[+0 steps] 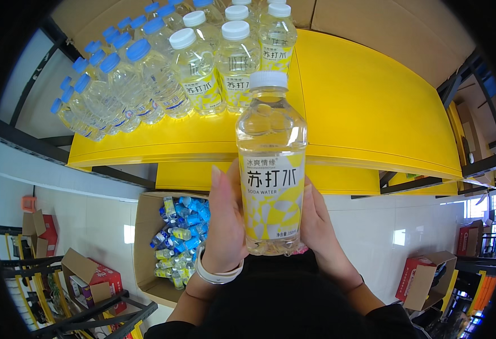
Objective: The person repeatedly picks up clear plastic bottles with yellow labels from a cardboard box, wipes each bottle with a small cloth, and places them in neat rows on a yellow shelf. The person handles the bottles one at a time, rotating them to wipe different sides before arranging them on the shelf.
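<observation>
Upright in front of me is a clear plastic soda water bottle (272, 169) with a white cap and a yellow and white label. My left hand (226, 212) holds its left side, thumb pointing up. On its right side, my right hand (318, 224) grips it too; most fingers of both hands are hidden behind it. Beyond it, matching white-capped bottles (198, 80) stand in rows on a yellow shelf (366, 110). To their left are rows of clear water bottles (123, 87) with blue caps.
Below the shelf's left part, a large open cardboard box (146, 271) on the floor holds many mixed bottles (184, 231). Red and brown cartons stand at the left (103, 275) and right (417, 275). Dark metal rack posts (23, 140) flank the shelf; cardboard (383, 29) lines its back.
</observation>
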`<state>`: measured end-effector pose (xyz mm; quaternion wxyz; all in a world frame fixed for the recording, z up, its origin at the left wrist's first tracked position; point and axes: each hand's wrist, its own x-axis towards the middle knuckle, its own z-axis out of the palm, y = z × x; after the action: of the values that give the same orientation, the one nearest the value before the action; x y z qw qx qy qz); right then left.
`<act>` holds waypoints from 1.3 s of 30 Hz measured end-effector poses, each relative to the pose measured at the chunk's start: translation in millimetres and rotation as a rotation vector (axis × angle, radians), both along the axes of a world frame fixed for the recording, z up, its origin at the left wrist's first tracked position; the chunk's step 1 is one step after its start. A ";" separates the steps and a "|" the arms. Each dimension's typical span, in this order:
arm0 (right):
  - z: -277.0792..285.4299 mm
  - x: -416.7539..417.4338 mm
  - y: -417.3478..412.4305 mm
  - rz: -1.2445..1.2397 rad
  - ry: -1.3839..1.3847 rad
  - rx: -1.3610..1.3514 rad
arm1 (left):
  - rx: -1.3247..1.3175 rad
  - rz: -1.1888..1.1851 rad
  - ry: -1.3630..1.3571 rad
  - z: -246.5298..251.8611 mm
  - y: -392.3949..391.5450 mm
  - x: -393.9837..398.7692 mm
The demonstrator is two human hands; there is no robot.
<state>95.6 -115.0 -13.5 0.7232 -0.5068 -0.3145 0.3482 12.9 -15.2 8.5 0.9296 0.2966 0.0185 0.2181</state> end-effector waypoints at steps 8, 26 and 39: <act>7.6 -1.3 -2.4 0.131 0.121 -0.028 | 0.229 0.165 0.210 13.4 -12.0 2.3; -5.9 4.7 -9.3 -0.134 -0.089 0.092 | 0.552 0.300 0.312 4.9 -4.2 8.9; -2.6 5.0 -8.4 -0.157 0.010 -0.003 | 0.378 0.268 0.396 -4.7 -8.3 12.8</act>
<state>100.7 -123.4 -16.1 0.7491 -0.5292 -0.2696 0.2933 25.7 -23.5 3.9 0.7992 0.4959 0.1976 0.2763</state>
